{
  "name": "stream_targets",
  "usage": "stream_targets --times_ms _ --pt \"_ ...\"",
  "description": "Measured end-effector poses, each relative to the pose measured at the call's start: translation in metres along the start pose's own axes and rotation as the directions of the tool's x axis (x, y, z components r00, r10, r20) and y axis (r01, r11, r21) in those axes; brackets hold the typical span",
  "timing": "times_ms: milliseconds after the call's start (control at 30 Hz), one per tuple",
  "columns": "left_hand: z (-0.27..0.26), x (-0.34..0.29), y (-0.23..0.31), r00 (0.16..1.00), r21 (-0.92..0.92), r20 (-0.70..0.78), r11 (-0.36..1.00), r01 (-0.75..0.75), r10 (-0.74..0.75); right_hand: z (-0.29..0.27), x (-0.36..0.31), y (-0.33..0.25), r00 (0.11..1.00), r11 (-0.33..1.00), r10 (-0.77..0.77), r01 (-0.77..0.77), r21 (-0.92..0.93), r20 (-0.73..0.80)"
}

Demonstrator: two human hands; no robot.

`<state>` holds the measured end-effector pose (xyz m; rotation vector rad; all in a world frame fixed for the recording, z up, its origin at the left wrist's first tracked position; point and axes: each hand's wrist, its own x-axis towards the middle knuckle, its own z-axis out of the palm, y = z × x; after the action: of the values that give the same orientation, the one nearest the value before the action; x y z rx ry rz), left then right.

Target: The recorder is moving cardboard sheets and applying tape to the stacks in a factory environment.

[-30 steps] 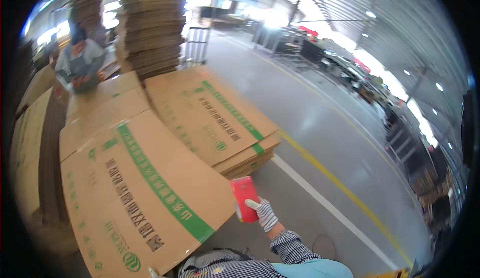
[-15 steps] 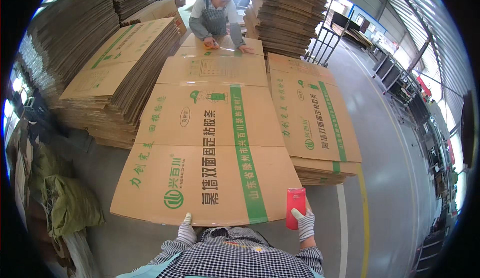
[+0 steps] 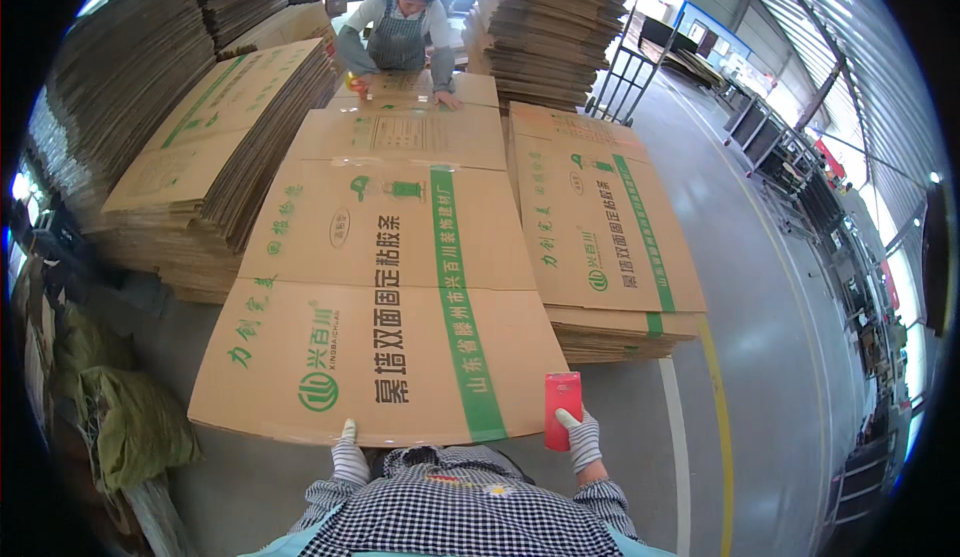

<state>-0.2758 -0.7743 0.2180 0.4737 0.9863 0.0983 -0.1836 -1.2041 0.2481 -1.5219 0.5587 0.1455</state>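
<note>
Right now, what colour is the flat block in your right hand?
Red, seen in the head view: the flat block in the right hand.

Both gloved hands sit low, close to the body. The left hand (image 3: 348, 447) points fingers forward. The right hand (image 3: 580, 439) is raised, fingers curled closed.

A flat red rectangular tool (image 3: 563, 410) stands upright at the near edge of a printed cardboard sheet (image 3: 390, 297).

Tan cardboard sheet (image 3: 390, 287) with green stripe; red block (image 3: 563, 410); seemingly striped gloves.
</note>
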Motion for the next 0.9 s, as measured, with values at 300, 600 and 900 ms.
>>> stream_targets --times_ms 300,600,900 --pt "-0.027 0.029 -0.016 0.959 0.176 0.065 0.943 -0.284 0.277 -0.021 0.019 0.010 0.986 0.967 0.160 -0.168 0.193 0.055" --pt "0.032 0.002 0.026 0.960 0.208 0.087 0.937 -0.280 0.267 0.013 0.024 0.005 0.984 0.970 0.177 -0.179 0.166 0.030" --pt "0.122 0.273 0.094 0.982 -0.020 0.185 0.999 0.049 -0.044 0.110 0.063 -0.069 0.990 0.991 0.137 -0.137 -0.002 -0.029"
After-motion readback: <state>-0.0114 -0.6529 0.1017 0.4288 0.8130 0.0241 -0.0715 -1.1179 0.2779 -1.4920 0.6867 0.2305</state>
